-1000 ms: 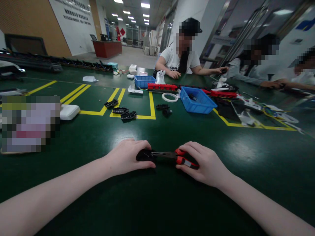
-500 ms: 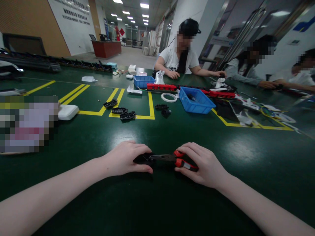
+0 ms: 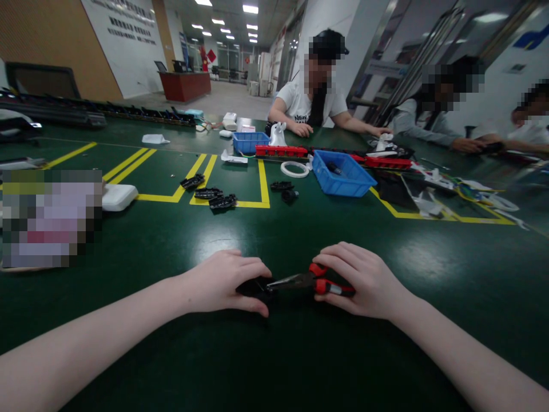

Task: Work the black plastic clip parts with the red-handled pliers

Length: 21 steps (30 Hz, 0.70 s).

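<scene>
Black part (image 3: 249,287) is grasped in the left grip (image 3: 225,280), between the thumb on the near side and the fingers on the far side; it is located low in the centre of the view, over the green worktop (image 3: 274,355). Its outline is largely covered by the fingers, and whether it is supported by the worktop cannot be told. Red-handled pliers (image 3: 316,280) are grasped in the right grip (image 3: 364,280), with the fingers wrapped about the handles. The nose is pointed leftward, and its tip is brought to the right end of the black part; whether anything is pinched by the nose cannot be made out.

Beyond the hands, three dark ribbed pieces (image 3: 209,193) are laid in a slanting row at the yellow tape lines (image 3: 263,183). Two smaller dark pieces (image 3: 290,195) are placed to their right. A white ring (image 3: 285,173) is set just beside a blue bin (image 3: 343,182), in which dark items are contained. At left, a white case (image 3: 120,197) is placed next to a pixelated object (image 3: 51,217). Across the worktop, a co-worker in a white shirt (image 3: 311,106) is seen.
</scene>
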Each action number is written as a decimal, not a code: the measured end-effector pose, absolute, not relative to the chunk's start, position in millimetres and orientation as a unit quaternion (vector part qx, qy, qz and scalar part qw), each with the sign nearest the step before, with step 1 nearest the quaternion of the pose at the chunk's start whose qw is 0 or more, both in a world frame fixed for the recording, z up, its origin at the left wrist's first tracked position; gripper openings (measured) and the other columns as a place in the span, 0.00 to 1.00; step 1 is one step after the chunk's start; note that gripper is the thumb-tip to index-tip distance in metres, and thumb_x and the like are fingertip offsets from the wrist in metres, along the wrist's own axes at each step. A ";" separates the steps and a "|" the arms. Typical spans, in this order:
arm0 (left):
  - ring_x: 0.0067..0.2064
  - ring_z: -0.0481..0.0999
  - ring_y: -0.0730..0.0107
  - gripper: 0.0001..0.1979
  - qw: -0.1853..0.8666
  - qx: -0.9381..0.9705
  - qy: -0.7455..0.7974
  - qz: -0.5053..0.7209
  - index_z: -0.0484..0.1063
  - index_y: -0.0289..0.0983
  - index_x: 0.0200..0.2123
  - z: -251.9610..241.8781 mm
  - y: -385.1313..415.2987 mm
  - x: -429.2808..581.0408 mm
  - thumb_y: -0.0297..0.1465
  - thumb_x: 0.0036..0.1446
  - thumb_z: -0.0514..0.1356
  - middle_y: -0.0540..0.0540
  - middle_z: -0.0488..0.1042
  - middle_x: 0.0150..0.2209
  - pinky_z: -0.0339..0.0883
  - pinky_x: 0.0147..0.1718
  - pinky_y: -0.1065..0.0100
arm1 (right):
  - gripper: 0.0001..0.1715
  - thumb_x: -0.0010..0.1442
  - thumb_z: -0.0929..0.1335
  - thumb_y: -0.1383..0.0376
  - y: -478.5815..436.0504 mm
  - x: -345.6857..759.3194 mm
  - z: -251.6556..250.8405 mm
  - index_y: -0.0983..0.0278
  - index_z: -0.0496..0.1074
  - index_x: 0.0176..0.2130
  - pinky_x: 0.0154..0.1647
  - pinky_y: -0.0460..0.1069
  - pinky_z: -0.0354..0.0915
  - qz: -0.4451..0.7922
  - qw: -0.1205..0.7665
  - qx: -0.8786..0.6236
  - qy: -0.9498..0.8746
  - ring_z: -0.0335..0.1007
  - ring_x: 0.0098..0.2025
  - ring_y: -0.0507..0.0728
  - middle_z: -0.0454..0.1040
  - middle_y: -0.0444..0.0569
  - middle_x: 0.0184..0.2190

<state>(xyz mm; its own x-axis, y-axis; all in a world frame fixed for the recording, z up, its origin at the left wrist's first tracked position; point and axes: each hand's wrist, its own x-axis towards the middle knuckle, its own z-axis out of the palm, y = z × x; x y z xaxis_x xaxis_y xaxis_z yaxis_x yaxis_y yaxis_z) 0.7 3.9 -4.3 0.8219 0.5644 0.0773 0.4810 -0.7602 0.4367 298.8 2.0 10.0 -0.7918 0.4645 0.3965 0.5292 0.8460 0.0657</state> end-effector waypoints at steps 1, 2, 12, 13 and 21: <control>0.33 0.72 0.68 0.23 0.208 0.933 0.277 0.102 0.70 0.39 0.47 -3.9 4.0 0.4 0.51 0.58 0.60 0.50 0.74 0.37 0.58 0.31 0.68 | 0.25 0.59 0.69 0.51 2.2 298.7 9.6 0.67 0.69 0.47 0.36 0.52 0.68 -0.089 0.187 -0.263 -0.942 0.72 0.38 0.58 0.75 0.55 0.39; 0.33 0.72 0.68 0.23 0.211 0.933 0.274 0.102 0.70 0.39 0.47 -3.6 4.1 0.0 0.51 0.58 0.60 0.50 0.74 0.37 0.58 0.31 0.68 | 0.25 0.59 0.69 0.51 2.4 298.6 9.1 0.67 0.69 0.47 0.36 0.52 0.68 -0.089 0.186 -0.263 -0.942 0.72 0.38 0.58 0.75 0.55 0.39; 0.41 0.71 0.65 0.19 0.174 0.928 0.305 0.128 0.71 0.38 0.48 0.8 0.1 1.6 0.45 0.60 0.61 0.46 0.71 0.42 0.62 0.36 0.66 | 0.25 0.60 0.67 0.51 4.8 298.8 3.5 0.64 0.67 0.50 0.43 0.57 0.66 -0.070 0.166 -0.316 -0.932 0.70 0.44 0.62 0.74 0.57 0.44; 0.42 0.71 0.64 0.19 0.167 0.927 0.311 0.130 0.71 0.39 0.49 1.3 -0.6 1.8 0.44 0.60 0.61 0.46 0.71 0.44 0.62 0.38 0.65 | 0.25 0.61 0.67 0.51 5.0 298.9 2.9 0.64 0.66 0.50 0.44 0.57 0.66 -0.070 0.166 -0.322 -0.930 0.70 0.46 0.63 0.73 0.57 0.45; 0.48 0.70 0.57 0.29 0.140 0.926 0.327 0.125 0.68 0.40 0.57 4.1 -1.8 1.7 0.48 0.57 0.63 0.42 0.70 0.50 0.61 0.46 0.58 | 0.25 0.62 0.66 0.51 6.0 299.3 -0.2 0.65 0.64 0.52 0.48 0.59 0.65 -0.071 0.179 -0.354 -0.915 0.68 0.49 0.64 0.72 0.58 0.46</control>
